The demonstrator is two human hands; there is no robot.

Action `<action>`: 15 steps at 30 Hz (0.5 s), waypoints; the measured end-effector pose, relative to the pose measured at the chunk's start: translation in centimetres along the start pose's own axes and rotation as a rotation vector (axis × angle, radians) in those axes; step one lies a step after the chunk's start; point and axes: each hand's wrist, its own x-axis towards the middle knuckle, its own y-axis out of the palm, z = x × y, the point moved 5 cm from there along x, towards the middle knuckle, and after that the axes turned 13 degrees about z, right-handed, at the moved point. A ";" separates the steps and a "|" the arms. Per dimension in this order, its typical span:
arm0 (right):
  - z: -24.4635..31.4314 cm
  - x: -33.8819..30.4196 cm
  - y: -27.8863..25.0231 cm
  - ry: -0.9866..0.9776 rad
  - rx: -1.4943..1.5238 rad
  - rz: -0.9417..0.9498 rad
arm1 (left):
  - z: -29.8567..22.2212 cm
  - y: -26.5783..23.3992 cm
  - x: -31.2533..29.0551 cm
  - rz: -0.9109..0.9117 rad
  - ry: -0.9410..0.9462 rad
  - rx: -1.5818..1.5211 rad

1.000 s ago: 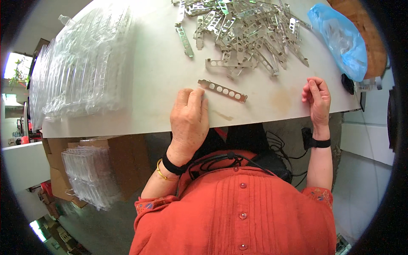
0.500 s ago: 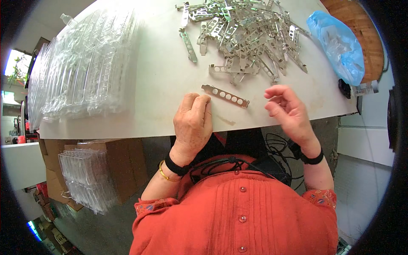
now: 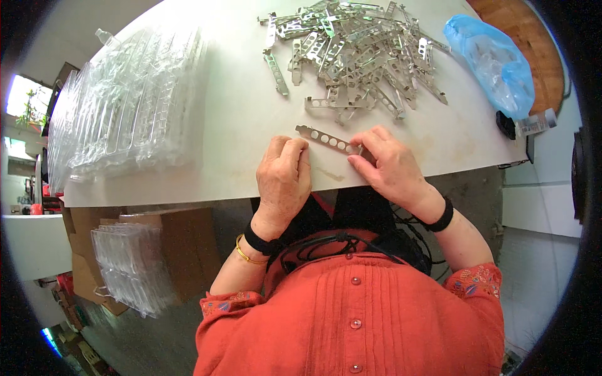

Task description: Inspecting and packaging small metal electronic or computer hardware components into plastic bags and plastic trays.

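A flat metal bracket (image 3: pixel 328 137) with a row of round holes lies slantwise on the white table, in front of my body. My right hand (image 3: pixel 395 168) has thumb and fingers closed around its right end, hiding that part. By the bracket's left end, my left hand (image 3: pixel 281 178) rests with fingers curled and pressed together; whatever they may hold is hidden. Farther back, a tangled heap of similar metal brackets (image 3: pixel 357 59) spreads over the table. One loose bracket (image 3: pixel 276 75) lies at the heap's left edge.
Stacked clear plastic trays (image 3: pixel 132 100) fill the table's left side. At the right are a blue plastic bag (image 3: pixel 495 69), a small black object (image 3: pixel 505 125) and a clear bottle (image 3: pixel 538 123). Below the table's left front edge stand a cardboard box (image 3: pixel 188 250) and more clear trays (image 3: pixel 132 263).
My right hand has moved left and closed on the bracket's right end. The left hand stays curled in nearly the same place.
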 end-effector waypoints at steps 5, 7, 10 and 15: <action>-0.1 -0.1 0.0 0.020 0.223 0.026 | -0.6 0.1 -0.3 0.075 -0.060 -0.066; -0.1 -0.4 0.0 0.058 0.286 0.036 | -1.0 0.0 -0.3 0.124 -0.058 -0.102; -0.5 -1.1 0.2 0.137 0.384 0.082 | -1.8 0.7 -0.4 0.242 -0.106 -0.210; -0.4 -1.6 0.3 0.181 0.504 0.131 | -2.4 2.5 -0.6 0.548 -0.490 -0.712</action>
